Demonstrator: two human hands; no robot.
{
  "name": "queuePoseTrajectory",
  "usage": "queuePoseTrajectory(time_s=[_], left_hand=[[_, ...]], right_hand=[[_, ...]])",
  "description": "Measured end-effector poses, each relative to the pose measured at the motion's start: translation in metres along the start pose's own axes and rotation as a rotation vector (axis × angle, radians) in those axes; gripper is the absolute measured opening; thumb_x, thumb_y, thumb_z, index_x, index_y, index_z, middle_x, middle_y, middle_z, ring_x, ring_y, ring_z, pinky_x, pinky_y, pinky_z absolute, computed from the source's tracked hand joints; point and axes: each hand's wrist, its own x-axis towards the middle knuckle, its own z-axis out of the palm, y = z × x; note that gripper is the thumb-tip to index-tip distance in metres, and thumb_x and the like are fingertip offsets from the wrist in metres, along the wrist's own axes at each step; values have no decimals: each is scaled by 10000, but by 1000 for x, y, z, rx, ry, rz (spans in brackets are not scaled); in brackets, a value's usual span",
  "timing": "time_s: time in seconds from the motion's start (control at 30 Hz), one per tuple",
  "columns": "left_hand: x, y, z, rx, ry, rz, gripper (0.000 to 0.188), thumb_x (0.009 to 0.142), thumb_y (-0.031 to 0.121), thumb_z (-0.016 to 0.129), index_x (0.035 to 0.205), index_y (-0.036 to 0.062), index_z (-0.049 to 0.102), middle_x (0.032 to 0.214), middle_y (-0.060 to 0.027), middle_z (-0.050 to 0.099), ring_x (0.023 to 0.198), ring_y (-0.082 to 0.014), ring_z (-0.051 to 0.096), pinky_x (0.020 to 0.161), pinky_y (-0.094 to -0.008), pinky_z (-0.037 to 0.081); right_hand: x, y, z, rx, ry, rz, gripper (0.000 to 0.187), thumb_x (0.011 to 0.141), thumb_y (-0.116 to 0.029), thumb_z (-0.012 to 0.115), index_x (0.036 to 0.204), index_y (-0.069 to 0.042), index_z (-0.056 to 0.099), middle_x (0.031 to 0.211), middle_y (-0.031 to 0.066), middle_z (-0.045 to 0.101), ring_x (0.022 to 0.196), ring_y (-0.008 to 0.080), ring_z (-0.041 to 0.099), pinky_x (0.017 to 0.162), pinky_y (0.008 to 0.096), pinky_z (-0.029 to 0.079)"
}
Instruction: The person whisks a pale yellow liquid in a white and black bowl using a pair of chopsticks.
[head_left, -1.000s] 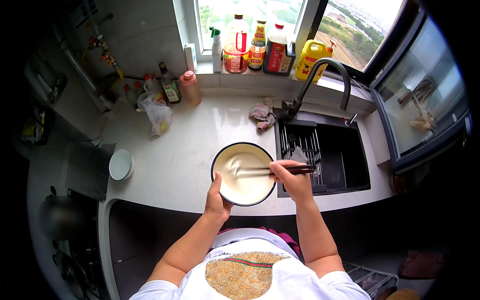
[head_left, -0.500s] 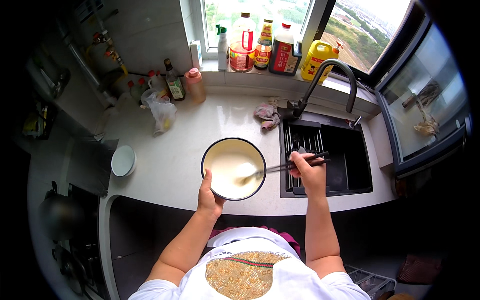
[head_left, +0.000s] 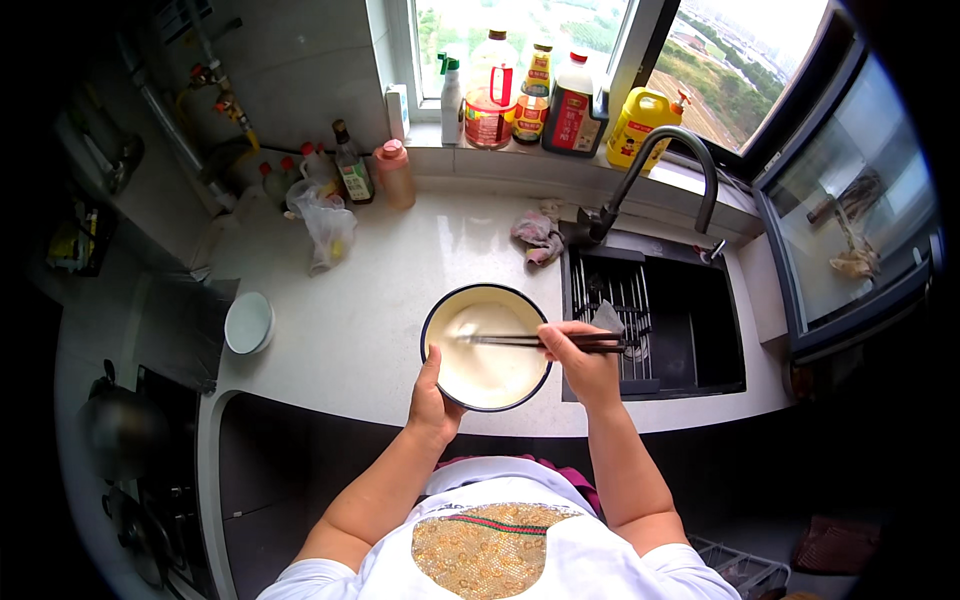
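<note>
Flanking bowl (head_left: 487, 346): sink (head_left: 655, 320) right, small dish (head_left: 248, 323) left, possibly empty.

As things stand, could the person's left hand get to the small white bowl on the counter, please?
Probably yes, once it lets go: the left hand holds the rim of the mixing bowl, and only bare counter lies between it and the small white bowl to its left.

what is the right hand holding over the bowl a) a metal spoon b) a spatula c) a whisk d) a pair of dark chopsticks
d: the right hand has its grip on a pair of dark chopsticks whose tips reach into the pale batter in the bowl, while the left hand steadies the bowl's near rim.
</note>
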Motion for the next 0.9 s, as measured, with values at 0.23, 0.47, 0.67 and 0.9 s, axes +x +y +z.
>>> queuePoseTrajectory(time_s=[0.23,0.47,0.67,0.9], left_hand=[[3,6,-2,15,-69,34,616,903,533,463,1327,90,401,1285,-96,503,1193,-244,488,980,-403,420],[3,15,-1,25,-114,83,641,890,549,478,1327,86,402,1281,-100,508,1184,-246,498,966,-400,430],[6,17,-3,16,-67,99,647,885,548,483,1330,84,404,1284,-98,511,1198,-258,487,999,-413,405],[3,18,-1,25,-98,135,638,900,542,467,1328,75,398,1282,-94,507,1181,-223,500,959,-374,439]], right_hand=[[-10,-6,11,-128,-141,-330,75,774,-43,719,835,-11,690,764,84,675,685,145,629,599,237,483],[-16,-39,3,-732,-186,-869,133,704,-56,758,782,-33,653,749,86,623,646,233,627,576,292,514],[-39,-66,5,-734,-381,-751,130,727,-76,742,786,-49,629,733,82,604,609,229,611,542,302,505],[-27,-48,-3,-467,37,-749,77,742,-32,732,790,-22,672,739,96,639,602,186,615,542,269,497]])
